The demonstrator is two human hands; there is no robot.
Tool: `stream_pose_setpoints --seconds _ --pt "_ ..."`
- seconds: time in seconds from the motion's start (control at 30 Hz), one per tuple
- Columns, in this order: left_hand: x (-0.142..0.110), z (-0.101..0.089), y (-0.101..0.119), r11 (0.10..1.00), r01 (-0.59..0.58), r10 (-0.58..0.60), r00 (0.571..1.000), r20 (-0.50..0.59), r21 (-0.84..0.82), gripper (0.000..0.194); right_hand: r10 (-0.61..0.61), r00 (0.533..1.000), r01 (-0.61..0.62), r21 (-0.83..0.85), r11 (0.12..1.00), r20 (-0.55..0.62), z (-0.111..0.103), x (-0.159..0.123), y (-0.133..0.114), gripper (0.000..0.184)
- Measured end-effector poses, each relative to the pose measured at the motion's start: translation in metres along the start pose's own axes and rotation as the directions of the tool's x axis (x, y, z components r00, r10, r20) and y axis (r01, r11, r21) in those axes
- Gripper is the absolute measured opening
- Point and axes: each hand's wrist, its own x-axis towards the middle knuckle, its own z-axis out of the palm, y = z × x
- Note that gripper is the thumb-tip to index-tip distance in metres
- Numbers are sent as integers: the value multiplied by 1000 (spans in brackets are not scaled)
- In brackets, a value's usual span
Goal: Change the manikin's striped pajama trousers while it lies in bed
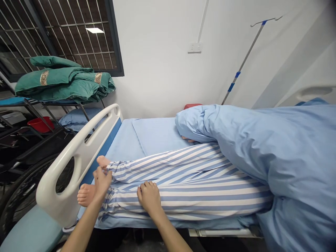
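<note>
A figure in blue-and-white striped trousers (pixel 199 199) lies on the bed, with the legs out straight. The far foot (pixel 103 161) and the near foot (pixel 86 195) are bare and point toward the footboard. My left hand (pixel 103 180) is at the ankles, between the feet. Its fingers are bent at the cuff of the far trouser leg; their tips are partly hidden. Farther up, my right hand (pixel 150 196) rests on the near trouser leg with its fingers curled into the cloth. A light blue quilt (pixel 244 140) covers the figure above the thighs.
A white footboard (pixel 78 150) rises beyond the feet, with a wheelchair wheel (pixel 15 203) to its left. Green folded bedding (pixel 65 82) is stacked under the barred window. An IV pole (pixel 245 57) stands by the wall behind the bed.
</note>
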Motion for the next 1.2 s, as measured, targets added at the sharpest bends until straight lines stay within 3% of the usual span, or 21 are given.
stream_pose_setpoints --seconds 0.13,0.27,0.47,0.6,0.73,0.87,0.93,1.03,1.2 --pt "-22 16 10 989 -149 149 989 6 -5 27 5 1000 -5 7 1000 11 -2 1 -1 29" --pt "-46 44 8 950 -303 310 944 113 -75 21 10 1000 -10 17 1000 3 -2 1 -1 28" --pt "-82 72 -3 904 -427 421 886 195 -13 15 1 1000 -1 23 1000 4 -1 1 0 25" --pt "-89 76 -7 834 -528 497 844 201 157 14 5 1000 -5 23 1000 7 0 0 0 23" --pt "-80 70 -15 751 -600 555 800 228 277 18 6 1000 -6 22 1000 2 -1 0 0 23" --pt "-68 57 -27 607 -699 615 714 334 378 24 1 1000 0 11 1000 -10 0 0 0 24" --pt "-67 54 -30 604 -677 593 734 331 420 25 5 1000 -5 7 1000 -14 1 0 0 24" --pt "-71 57 -29 669 -575 515 816 264 471 22 -4 1000 4 5 1000 -17 1 0 0 24" --pt "-74 62 -27 654 -576 516 814 267 491 24 -1 1000 1 2 1000 -18 2 0 0 23"
